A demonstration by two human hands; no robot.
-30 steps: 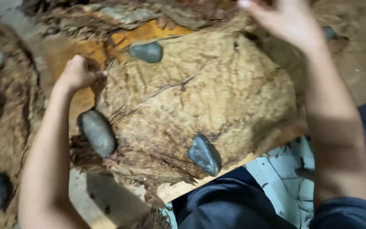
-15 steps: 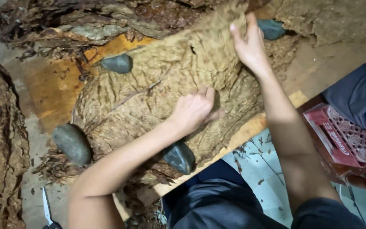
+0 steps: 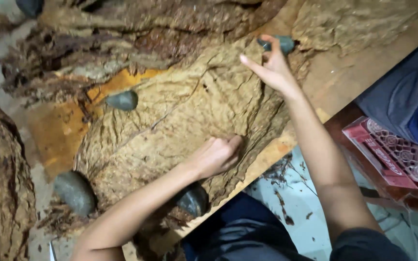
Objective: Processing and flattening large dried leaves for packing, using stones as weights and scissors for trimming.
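A left hand [image 3: 217, 155] presses, fingers curled, on a large dried brown leaf [image 3: 180, 121]. The right hand [image 3: 271, 67] pinches 1 grey stone [image 3: 281, 44]. 3 more stones [image 3: 122, 100] weigh the leaf; a red basket [image 3: 402, 157] sits nearby, its contents unclear.

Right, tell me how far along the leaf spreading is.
Done: the big dried leaf lies spread on the wooden board, with dark stones weighting its far and left edges. In hand: the left hand presses the leaf near the board's front edge, while the right hand touches the stone at the far right corner. Left: the leaf is visibly wrinkled there.
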